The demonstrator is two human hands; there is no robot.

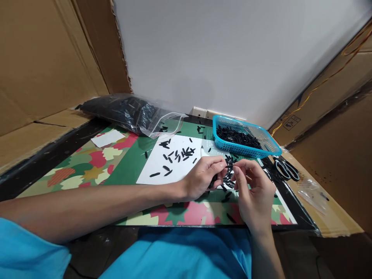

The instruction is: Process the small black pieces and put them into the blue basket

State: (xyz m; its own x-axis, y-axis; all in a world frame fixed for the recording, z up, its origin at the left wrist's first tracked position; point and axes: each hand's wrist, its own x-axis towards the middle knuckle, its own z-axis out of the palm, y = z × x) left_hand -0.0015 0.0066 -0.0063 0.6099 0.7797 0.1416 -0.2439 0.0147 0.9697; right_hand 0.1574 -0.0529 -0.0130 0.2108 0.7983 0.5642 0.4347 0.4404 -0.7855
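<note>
My left hand [205, 173] is closed, with a clump of small, narrow black pieces [213, 181] showing under its curled fingers. Thumb and forefinger of that hand pinch toward the right. Facing it, my right hand [255, 188] has thumb and forefinger pressed together at a thin black piece [229, 166] between the hands. Whether both hands touch this piece I cannot tell. More black pieces [229, 183] lie in a pile below and behind the fingers, partly hidden. Others are scattered over a white sheet [148, 176] to the left.
A blue plastic basket [247, 150] full of black pieces stands at the back right. Scissors [286, 169] lie beside it, near a small clear bag [312, 195]. At the back left rests a large plastic bag [124, 112] with dark contents. Cardboard walls [43, 58] flank the table.
</note>
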